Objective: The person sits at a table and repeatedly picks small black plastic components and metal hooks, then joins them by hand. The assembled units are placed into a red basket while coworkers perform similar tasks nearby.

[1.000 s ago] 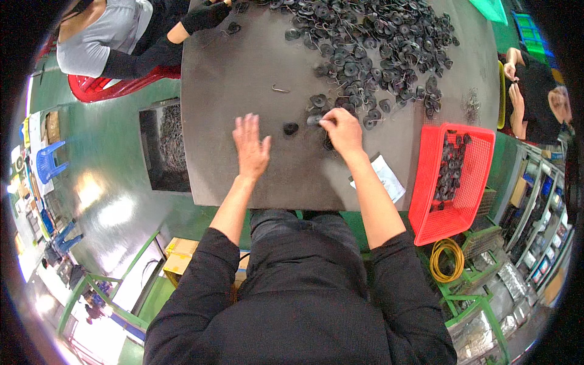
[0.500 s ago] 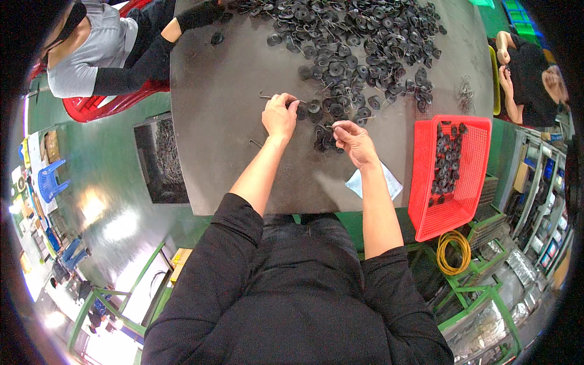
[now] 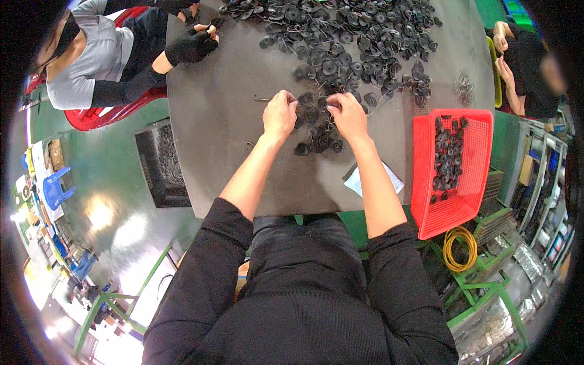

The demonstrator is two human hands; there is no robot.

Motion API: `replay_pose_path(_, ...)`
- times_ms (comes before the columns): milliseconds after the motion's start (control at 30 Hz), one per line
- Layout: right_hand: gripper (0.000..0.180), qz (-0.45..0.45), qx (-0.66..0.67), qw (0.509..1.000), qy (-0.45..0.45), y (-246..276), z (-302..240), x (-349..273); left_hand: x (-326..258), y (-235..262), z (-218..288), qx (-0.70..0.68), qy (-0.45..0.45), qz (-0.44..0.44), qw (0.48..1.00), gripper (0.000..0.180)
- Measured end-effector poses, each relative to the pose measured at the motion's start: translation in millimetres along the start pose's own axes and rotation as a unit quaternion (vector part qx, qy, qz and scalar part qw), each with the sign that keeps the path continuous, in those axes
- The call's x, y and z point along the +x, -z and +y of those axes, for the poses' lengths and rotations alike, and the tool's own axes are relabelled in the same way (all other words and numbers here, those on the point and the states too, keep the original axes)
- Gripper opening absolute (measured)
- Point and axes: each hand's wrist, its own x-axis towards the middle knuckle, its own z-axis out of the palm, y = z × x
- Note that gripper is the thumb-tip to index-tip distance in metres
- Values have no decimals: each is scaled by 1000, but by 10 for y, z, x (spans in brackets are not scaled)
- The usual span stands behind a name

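Note:
Over the dark table (image 3: 225, 158), my left hand (image 3: 280, 117) is closed, thumb and fingers pinched at the left side of a small cluster of black round discs (image 3: 310, 109). A thin metal hook (image 3: 261, 98) shows just left of its knuckles; whether the hand grips it I cannot tell. Opposite, my right hand (image 3: 349, 118) pinches at the cluster's right edge, a black disc at its fingertips. What lies inside the left pinch is hidden. Nearer to me are several loose discs (image 3: 319, 146), some with wire hooks. Beyond both hands spreads a large pile of black discs with hooks (image 3: 359, 55).
A red plastic basket (image 3: 423, 207) holding black discs stands at right. Loose wire hooks (image 3: 465, 88) lie beyond it. A pale blue sheet (image 3: 383, 182) is by my right forearm. Co-workers sit at left (image 3: 103, 55) and right (image 3: 523, 73). A dark tray (image 3: 143, 164) is left of the table.
My right hand has moved away from me and toward my left hand, up to the disc cluster. A co-worker's gloved hand at upper left has come nearer the table's left edge.

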Motion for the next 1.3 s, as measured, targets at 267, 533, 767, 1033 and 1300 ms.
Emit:
replay_pose_path(267,17,-31,-177,981,74,-185,-91,198,74,390,271,90,-42,-64,993,20)
replay_pose_path(533,15,-45,469,856,-215,217,221,121,385,660,-186,-292,224,-460,808,27)
replay_pose_path(767,29,-21,198,954,-224,233,191,139,119,220,-108,138,-59,-51,987,31)
replay_pose_path(1033,24,-37,56,988,-139,-13,84,-97,-119,-88,57,102,-34,-141,984,32)
replay_pose_path(1300,24,-48,188,946,-259,479,397,-319,-160,-149,215,131,-110,-37,984,41)
